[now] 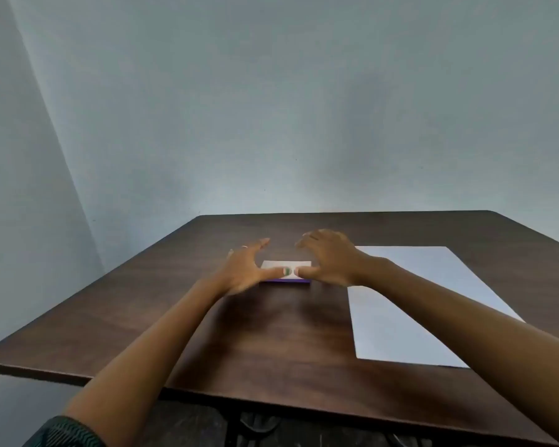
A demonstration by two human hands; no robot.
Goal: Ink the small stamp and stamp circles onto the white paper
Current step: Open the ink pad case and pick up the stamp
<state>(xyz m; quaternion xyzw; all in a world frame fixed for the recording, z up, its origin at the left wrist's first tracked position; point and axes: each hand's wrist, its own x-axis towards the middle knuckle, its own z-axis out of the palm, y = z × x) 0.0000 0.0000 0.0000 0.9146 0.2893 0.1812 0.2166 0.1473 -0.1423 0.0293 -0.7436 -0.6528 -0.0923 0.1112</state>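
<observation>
A pale grey-blue wall (304, 108) filled the upper half of my view, meeting a second wall in a corner at far left. Below it, the dark wood-grain bench (271, 333) ran from the far edge down to the near left corner, where its rim showed a thick dark lip. A sheet of white paper (410, 304) lay flat on the right side of the bench, blank where I could see it, its near right part crossed by my right forearm. Both bare arms reached forward from the bottom of the view, a dark patterned sleeve (65, 430) showing at the lower left. The left hand (242, 269) and right hand (329, 262) hovered close together over a small flat white box with a purple edge (288, 279), which sat on the bench just left of the paper's far corner, apart from it. The fingers of both hands were spread and curved, gripping nothing, with the two thumbs pointing inward over the box lid and nearly meeting. Between the thumb tips I saw a small round green-and-white mark (287, 271); whether this was the stamp or a print on the lid, I could not tell.
</observation>
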